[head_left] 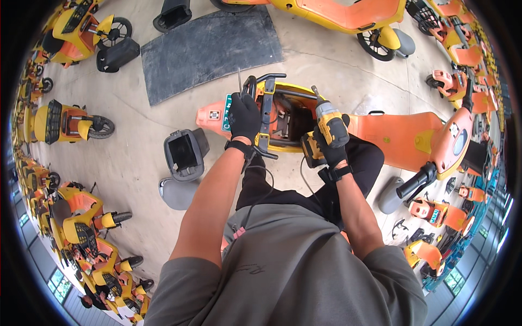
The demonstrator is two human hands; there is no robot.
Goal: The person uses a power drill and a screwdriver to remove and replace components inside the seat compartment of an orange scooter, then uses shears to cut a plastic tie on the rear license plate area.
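My right hand [333, 151], in a black glove, is wrapped round a yellow-and-black cordless drill [333, 126], its bit pointing away from me. My left hand [244, 117], also gloved, is closed at the tail end of an orange-and-yellow scooter [399, 136]. A thin metal rod [239, 80] sticks up beyond those fingers; what they grip is hidden. Right beside the left hand are a teal number plate [227, 113] and a black metal frame [266, 111]. Between my hands the scooter's body compartment [293, 120] lies uncovered, with parts and wires inside.
A grey-black open bin [185, 155] stands on the floor to the left. Ahead lie a dark mat [209, 51] and two black boxes, one at its left [118, 55]. More scooters [68, 122] line both sides; another [348, 13] stands beyond the mat.
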